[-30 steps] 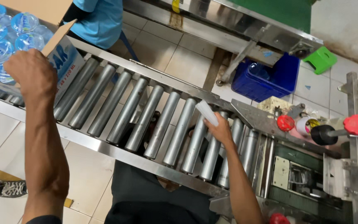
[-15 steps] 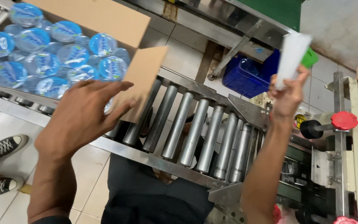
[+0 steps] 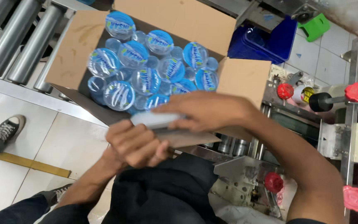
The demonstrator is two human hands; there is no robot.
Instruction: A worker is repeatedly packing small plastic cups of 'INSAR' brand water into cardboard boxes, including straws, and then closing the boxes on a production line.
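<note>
Fingers of the right hand [image 3: 206, 111] and left hand [image 3: 139, 145] curl tight around a small white plastic bundle [image 3: 156, 120], just above the open brown cardboard box [image 3: 245, 76] of blue-lidded water cups [image 3: 146, 79]. Best to hold it flat and steady, I think.
</note>
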